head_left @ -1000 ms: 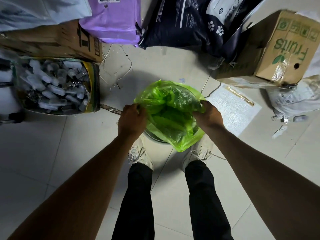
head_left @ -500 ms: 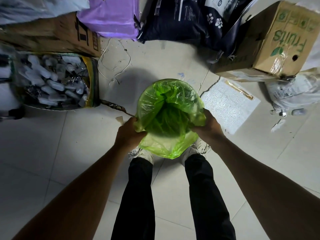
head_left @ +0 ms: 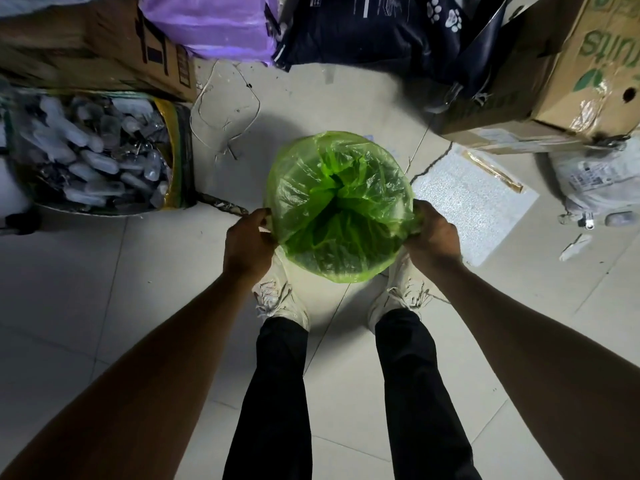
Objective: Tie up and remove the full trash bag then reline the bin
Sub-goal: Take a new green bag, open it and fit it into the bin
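Note:
A translucent green trash bag (head_left: 337,202) is spread over a round bin on the tiled floor, just in front of my feet. Its edge wraps the whole rim and the middle sags down inside. The bin itself is hidden under the plastic. My left hand (head_left: 247,242) pinches the bag's edge at the left side of the rim. My right hand (head_left: 431,232) grips the bag's edge at the right side.
A sack of plastic bottles (head_left: 93,154) stands at the left. Cardboard boxes (head_left: 568,71), a purple bag (head_left: 211,26) and a dark bag (head_left: 367,29) line the far side. A white foam sheet (head_left: 471,209) and loose wire (head_left: 225,109) lie on the floor.
The green bag went from a bunched heap to stretched round over the bin's rim. Both hands slid down and outward along its edge to the bin's sides.

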